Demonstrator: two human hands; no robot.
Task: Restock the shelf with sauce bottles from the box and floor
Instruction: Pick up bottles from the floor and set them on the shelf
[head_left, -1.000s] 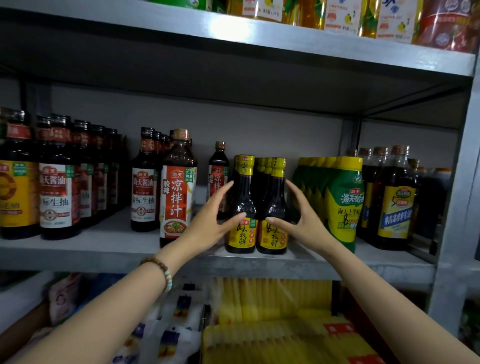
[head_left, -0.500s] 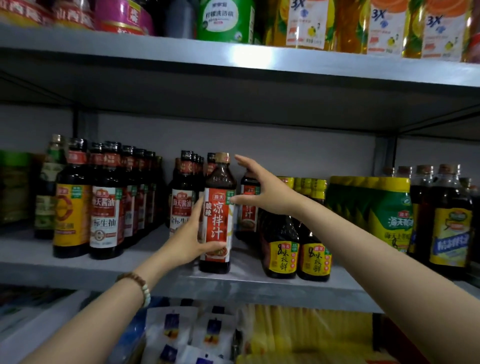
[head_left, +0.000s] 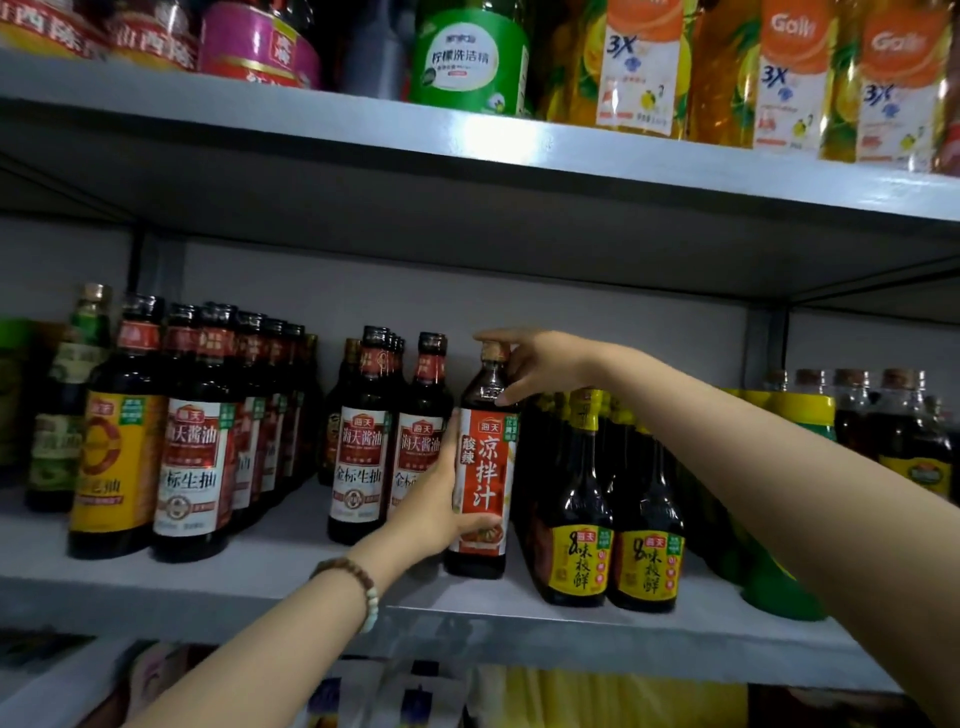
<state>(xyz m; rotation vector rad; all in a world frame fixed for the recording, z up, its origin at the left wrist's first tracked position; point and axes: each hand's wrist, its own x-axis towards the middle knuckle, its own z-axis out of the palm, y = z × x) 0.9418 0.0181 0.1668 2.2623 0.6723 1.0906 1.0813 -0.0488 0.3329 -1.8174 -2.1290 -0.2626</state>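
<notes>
A: What is closest to the camera?

B: Two bare forearms reaching up and forward. The left wrist wears a bead bracelet (head_left: 358, 587). Under the arms, on a lower level, lie some pale packets (head_left: 415, 696), too blurred to read.

A: And the hands?

B: Both are on one red-labelled sauce bottle (head_left: 485, 467). The left hand (head_left: 441, 499) is curled round its lower body from the left, with the thumb across the bottom of the label. The right hand (head_left: 540, 369) grips the top: a finger lies over the tan cap and the thumb presses on the shoulder of the glass.

A: Where is that bottle?

B: It stands upright near the front of the grey shelf (head_left: 519, 639), with its base apparently on the board. Just to its right stand two small yellow-labelled bottles (head_left: 576, 566), side by side at the front edge, with more of the same in rows behind them. Just to its left, partly behind the left hand, are two soy sauce bottles (head_left: 358, 457) with red and white labels.

A: Further out?

B: Left of those, past a gap, a larger block of dark bottles (head_left: 192, 467) runs back toward the wall, with an orange-labelled bottle (head_left: 111, 467) at its front left corner. On the right, behind the right forearm, are green squeeze bottles (head_left: 800, 410) with yellow tops, then more dark bottles.

A: And above?

B: An upper shelf (head_left: 467, 140) carries a green-labelled bottle (head_left: 467, 57) and orange detergent bottles (head_left: 639, 67).
</notes>
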